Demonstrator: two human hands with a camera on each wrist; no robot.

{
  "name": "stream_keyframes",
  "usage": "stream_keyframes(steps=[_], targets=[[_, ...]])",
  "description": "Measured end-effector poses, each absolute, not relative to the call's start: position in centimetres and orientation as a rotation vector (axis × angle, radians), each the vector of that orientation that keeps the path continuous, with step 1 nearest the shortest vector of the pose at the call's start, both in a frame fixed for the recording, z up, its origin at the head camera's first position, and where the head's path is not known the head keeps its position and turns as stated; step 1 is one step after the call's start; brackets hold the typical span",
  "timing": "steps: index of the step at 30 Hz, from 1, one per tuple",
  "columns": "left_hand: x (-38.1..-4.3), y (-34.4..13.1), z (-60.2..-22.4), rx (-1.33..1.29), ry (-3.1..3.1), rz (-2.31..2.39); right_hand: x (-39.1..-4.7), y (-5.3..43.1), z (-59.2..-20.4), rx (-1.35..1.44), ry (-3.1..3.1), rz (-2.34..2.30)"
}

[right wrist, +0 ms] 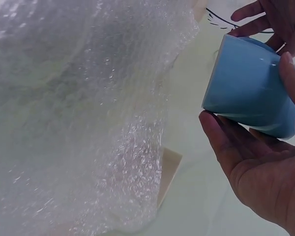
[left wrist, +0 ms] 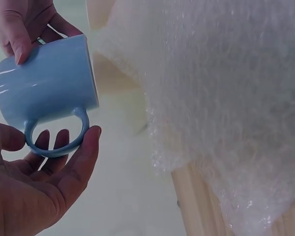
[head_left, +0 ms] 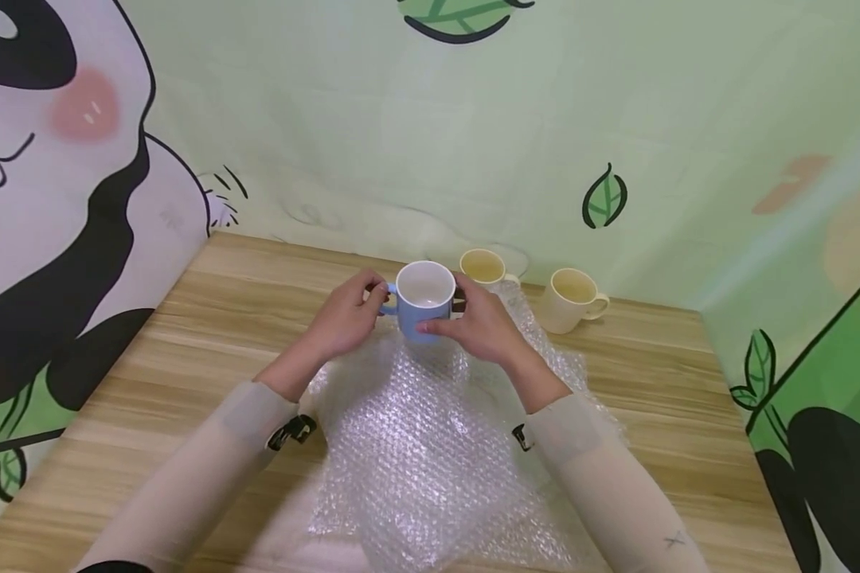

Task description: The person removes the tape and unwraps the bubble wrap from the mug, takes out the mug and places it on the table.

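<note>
A blue mug [head_left: 424, 306] with a white inside is held upright between both hands, above the far end of a sheet of bubble wrap [head_left: 430, 446]. My left hand [head_left: 346, 313] grips its handle [left wrist: 56, 147], the thumb at one end and the fingers curled around the loop in the left wrist view. On the other side, my right hand [head_left: 483, 318] holds the mug's body, thumb across the front and fingers [right wrist: 226, 140] along the far side. The right wrist view shows the mug's smooth blue wall.
Two cream mugs stand at the back of the wooden table [head_left: 208, 318]: one mug [head_left: 482, 267] partly behind the bubble wrap, the other mug [head_left: 572, 301] farther right. A pale green wall [head_left: 344, 119] with painted leaves and pandas rises behind the table.
</note>
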State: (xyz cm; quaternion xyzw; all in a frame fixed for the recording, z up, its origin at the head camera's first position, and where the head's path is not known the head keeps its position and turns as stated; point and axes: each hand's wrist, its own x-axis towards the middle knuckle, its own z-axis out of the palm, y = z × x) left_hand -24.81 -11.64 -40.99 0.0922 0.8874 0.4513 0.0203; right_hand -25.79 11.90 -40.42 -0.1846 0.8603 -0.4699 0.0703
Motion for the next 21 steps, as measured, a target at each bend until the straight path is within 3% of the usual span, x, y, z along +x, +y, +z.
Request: stream_keyframes(steps=[21], targets=[[-30.0,-13.6,-42.2,0.205,2.784,1.357,-30.5,8.3,-42.5,-0.474,2.537,-1.509]])
